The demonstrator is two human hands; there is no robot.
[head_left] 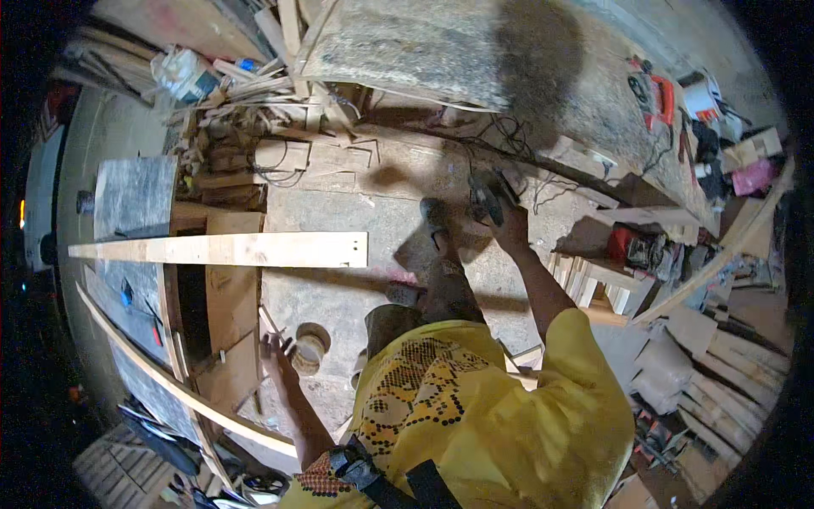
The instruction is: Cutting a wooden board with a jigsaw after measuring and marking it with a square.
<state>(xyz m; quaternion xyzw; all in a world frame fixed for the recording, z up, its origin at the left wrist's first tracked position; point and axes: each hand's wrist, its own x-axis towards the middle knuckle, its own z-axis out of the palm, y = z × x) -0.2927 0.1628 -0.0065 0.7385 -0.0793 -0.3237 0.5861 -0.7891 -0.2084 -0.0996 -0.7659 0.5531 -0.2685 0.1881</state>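
Note:
A dark handheld power tool with a cord (485, 197) is in my right hand (509, 227), held out ahead of me at the upper middle. My left hand (280, 360) is low on the left with fingers apart, close to a thin wooden stick (270, 319); I cannot tell if they touch. Beyond that hand lies a long pale board (297, 248), reaching leftward over a grey sheet-topped bench (134, 195). A round wooden object (309, 355) stands on the floor beside my left hand.
A large sheet-topped table (407, 51) is across the top, with a red tool (653, 102) on it. Piled offcuts (216, 127) fill the back left. Stacked boards (729, 373) and clutter are on the right. Another long board (170, 369) slants along the left.

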